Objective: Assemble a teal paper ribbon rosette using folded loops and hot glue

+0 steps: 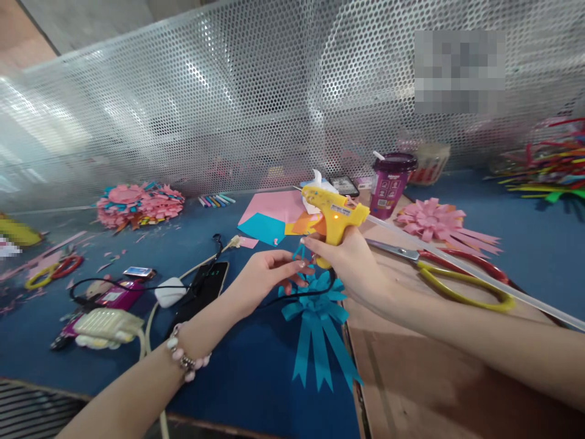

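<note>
Partly hidden among the fingers is a thin blue strip (301, 249); whether the left hand's (269, 271) curled fingers pinch it, I cannot tell. The right hand's (354, 256) fingers wrap the yellow glue gun (336, 213), its glue stick (439, 249) crossing scissors (425, 268) toward four o'clock. A blue rosette (315, 320) lies at six o'clock.

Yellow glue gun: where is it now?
In the head view, the glue gun is in the right hand, just right of centre, pictured above the blue rosette.
</note>
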{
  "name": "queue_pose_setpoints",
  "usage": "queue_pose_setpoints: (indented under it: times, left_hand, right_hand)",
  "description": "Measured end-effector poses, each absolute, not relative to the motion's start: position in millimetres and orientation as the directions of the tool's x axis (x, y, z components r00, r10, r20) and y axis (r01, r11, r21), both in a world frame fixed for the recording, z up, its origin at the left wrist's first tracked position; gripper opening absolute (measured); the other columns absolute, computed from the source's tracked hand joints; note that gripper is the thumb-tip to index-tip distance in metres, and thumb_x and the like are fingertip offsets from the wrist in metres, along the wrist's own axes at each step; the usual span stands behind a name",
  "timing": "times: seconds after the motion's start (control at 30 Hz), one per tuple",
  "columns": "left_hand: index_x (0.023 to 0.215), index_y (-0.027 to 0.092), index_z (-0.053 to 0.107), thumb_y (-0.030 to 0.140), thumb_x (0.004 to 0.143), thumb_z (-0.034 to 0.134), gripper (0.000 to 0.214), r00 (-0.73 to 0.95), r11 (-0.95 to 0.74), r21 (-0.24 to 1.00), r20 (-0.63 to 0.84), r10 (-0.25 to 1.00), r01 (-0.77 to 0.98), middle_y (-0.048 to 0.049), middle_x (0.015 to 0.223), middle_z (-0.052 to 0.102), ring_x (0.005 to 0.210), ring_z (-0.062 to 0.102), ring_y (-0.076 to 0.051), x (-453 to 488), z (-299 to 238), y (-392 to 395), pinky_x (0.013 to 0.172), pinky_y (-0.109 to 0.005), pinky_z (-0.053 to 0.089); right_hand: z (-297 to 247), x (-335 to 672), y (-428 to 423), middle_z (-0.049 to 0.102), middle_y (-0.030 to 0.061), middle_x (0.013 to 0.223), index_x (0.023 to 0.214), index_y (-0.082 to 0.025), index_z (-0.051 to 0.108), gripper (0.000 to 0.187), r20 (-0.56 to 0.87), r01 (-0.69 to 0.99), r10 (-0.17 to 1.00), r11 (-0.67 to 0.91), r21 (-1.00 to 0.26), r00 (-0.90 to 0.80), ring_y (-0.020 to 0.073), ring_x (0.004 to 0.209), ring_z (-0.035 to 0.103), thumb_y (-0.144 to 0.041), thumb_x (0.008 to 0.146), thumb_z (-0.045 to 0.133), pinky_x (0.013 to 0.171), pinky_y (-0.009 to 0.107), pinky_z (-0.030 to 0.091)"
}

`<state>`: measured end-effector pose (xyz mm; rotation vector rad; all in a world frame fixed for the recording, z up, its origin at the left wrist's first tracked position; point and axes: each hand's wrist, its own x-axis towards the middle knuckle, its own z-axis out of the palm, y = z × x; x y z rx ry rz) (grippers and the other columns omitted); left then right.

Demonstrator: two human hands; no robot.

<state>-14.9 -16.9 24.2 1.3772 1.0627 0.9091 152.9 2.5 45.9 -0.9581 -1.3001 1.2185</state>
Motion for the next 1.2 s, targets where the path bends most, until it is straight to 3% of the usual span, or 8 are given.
queue_pose_setpoints:
  times: [0.3, 0.47, 0.6, 0.87, 1.07, 1.2]
  left_hand:
    - [0.078, 0.017, 0.065, 0.036, 0.076, 0.074, 0.021, 0.254, 0.075, 0.997, -0.082, 0.964, 0.037, -0.0058, 0.087, 0.074, 0.068, 0.065, -0.013, -19, 21, -13, 0.052, -0.021, 0.045]
    - [0.077, 0.015, 0.067, 0.035, 0.073, 0.077, 0.022, 0.219, 0.137, 0.989, -0.144, 0.965, 0.048, -0.0069, 0.085, 0.074, 0.066, 0.064, -0.012, -28, 27, -6, 0.048, -0.019, 0.041]
    - [0.081, 0.014, 0.069, 0.032, 0.072, 0.077, 0.022, 0.155, 0.146, 0.988, -0.154, 0.976, 0.058, -0.0101, 0.089, 0.074, 0.065, 0.065, -0.012, -43, 38, 1, 0.047, -0.019, 0.039]
    - [0.082, 0.014, 0.069, 0.031, 0.070, 0.079, 0.023, 0.161, 0.156, 0.988, -0.157, 0.974, 0.021, -0.0104, 0.090, 0.074, 0.058, 0.062, -0.010, -73, 46, 12, 0.044, -0.017, 0.038]
    - [0.084, 0.014, 0.070, 0.035, 0.073, 0.078, 0.025, 0.154, 0.131, 0.990, -0.138, 0.978, 0.058, -0.0103, 0.094, 0.073, 0.062, 0.063, -0.010, -79, 51, 13, 0.045, -0.016, 0.037]
    - [0.084, 0.013, 0.070, 0.036, 0.072, 0.078, 0.027, 0.110, 0.109, 0.991, -0.117, 0.987, 0.077, -0.0106, 0.091, 0.074, 0.063, 0.065, -0.010, -78, 54, 11, 0.046, -0.016, 0.036]
  right_hand:
    - [39, 152, 7, 0.061, -0.0029, 0.067, 0.084, -0.016, 0.057, 0.021, 0.182, -0.107, 0.977, 0.170, -0.980, -0.114, 0.0094, 0.053, 0.055, -0.023, 0.071, 0.072, 0.049, 0.022, 0.047]
    - [32, 156, 21, 0.065, 0.0013, 0.070, 0.085, -0.015, 0.057, 0.021, 0.236, -0.087, 0.954, 0.224, -0.971, -0.183, 0.0096, 0.051, 0.058, -0.037, 0.085, 0.059, 0.045, 0.020, 0.045]
    - [31, 161, 29, 0.068, 0.0050, 0.069, 0.079, -0.014, 0.057, 0.027, 0.171, -0.101, 0.968, 0.155, -0.983, -0.181, 0.0093, 0.044, 0.056, -0.039, 0.089, 0.053, 0.041, 0.021, 0.044]
    - [34, 159, 7, 0.053, -0.0035, 0.048, 0.066, -0.016, 0.057, 0.030, 0.076, -0.132, 0.966, 0.044, -0.990, -0.248, 0.0088, 0.038, 0.049, -0.042, 0.080, 0.065, 0.037, 0.020, 0.039]
    - [42, 158, -6, 0.049, -0.0042, 0.049, 0.066, -0.017, 0.054, 0.036, 0.131, -0.014, 0.953, 0.132, -0.991, -0.272, 0.0088, 0.041, 0.049, -0.048, 0.082, 0.062, 0.038, 0.019, 0.037]
    - [40, 157, -5, 0.050, -0.0042, 0.053, 0.076, -0.017, 0.061, 0.032, 0.090, 0.026, 0.952, 0.102, -0.994, -0.293, 0.0081, 0.041, 0.048, -0.048, 0.083, 0.060, 0.037, 0.019, 0.037]
